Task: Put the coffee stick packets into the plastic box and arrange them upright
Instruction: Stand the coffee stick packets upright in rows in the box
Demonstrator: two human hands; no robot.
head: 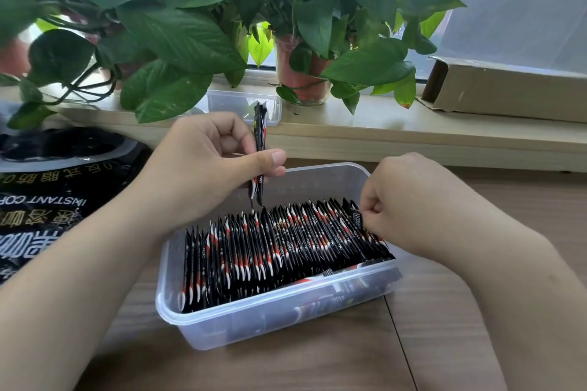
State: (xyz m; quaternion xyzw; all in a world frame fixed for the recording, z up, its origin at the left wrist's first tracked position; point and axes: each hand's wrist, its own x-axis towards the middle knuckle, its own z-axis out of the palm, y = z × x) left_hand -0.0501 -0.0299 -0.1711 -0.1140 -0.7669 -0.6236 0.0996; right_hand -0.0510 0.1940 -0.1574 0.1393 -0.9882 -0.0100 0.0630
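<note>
— Where are the coffee sticks?

— Nearly all are in the plastic box (273, 320), at the middle of the wooden table (317, 368). A dense row of packets (286, 247) stands on edge, running from the box's 8 o'clock corner towards 2 o'clock. A few more lie flat on the bottom by the 4 o'clock wall, seen through the clear plastic.

— And the hands?

— The left hand (203, 168) is over the box's 11 o'clock side. Thumb and curled fingers pinch the held packets (259, 136), two as far as I can tell. They are upright, with their lower tips just above the row.

— The right one?

— The right hand (409, 203) is at the box's 2 o'clock end, fingers curled tight. Its fingertips nip the top of the end packet (358, 219), the last one in the row.

— What lies around it?

— A black bag (47, 200) with printed lettering lies on the table at 9 o'clock. At 12 o'clock there is a windowsill (381, 127) with potted plants (295, 67) and a small clear container (241, 105) just behind the held packets. A cardboard box (508, 89) sits on the sill at 2 o'clock
</note>
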